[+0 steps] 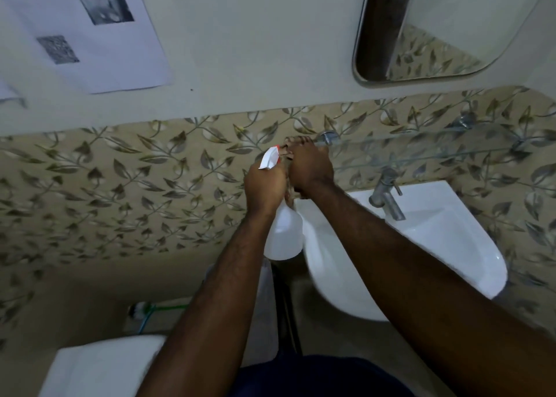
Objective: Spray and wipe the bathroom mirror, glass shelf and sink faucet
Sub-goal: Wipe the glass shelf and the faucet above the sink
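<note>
The left hand (264, 186) grips the neck of a spray bottle (284, 234). The right hand (310, 167) closes at its nozzle (270, 157), beside the glass shelf (421, 155) above the sink (451, 231)

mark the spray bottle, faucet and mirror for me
spray bottle (283, 234): head view, on its clear body.
faucet (386, 196): head view, on its metal spout.
mirror (469, 23): head view, on the glass.
</note>
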